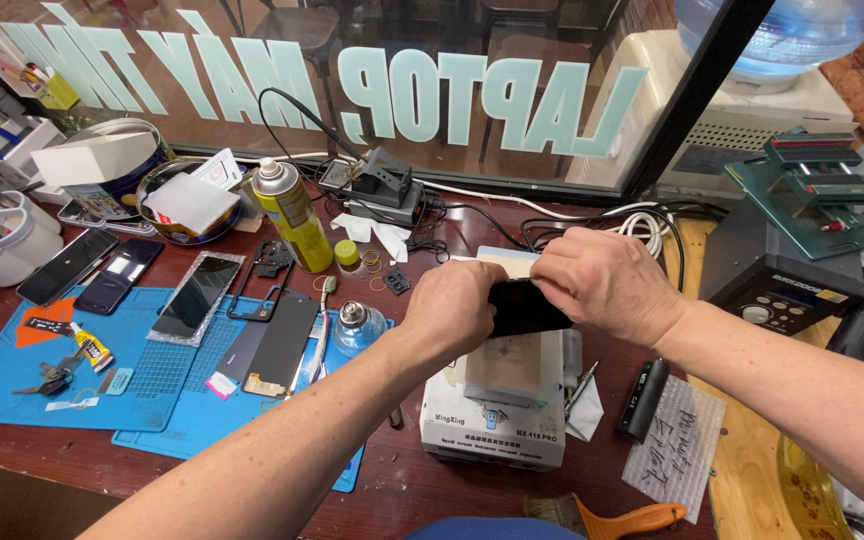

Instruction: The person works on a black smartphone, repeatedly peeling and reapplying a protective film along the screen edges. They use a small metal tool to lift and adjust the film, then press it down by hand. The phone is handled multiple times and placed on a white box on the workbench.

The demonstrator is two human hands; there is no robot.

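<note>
While both hands grip it from opposite ends, the black phone [524, 307] is held level just above the white box-shaped machine [497, 415] at the centre of the bench. Left hand [452, 305] is closed around the phone's left end, fingers curled over the top edge. Right hand [600, 283] is clamped over the right end, knuckles up, fingertips pressing on the dark face; whether the phone touches the machine's top plate cannot be told.

Just right of the machine lie a crumpled white tissue [584, 412], a black cylindrical tool [644, 399] and a clear bubble-wrap sheet [674, 446]. An orange-handled brush [617, 520] lies at the near edge of the table.

Left of the machine, a blue work mat [72, 385] carries a small clear bottle [356, 328], a white-handled tool [319, 335], a dark panel [277, 345], a screen in a frame [195, 297] and a small glue tube [92, 346]. A yellow spray can [290, 213] stands upright behind the mat. Two dark phones [92, 270] lie beside the mat's far left corner, near a white bucket [2, 245].
</note>
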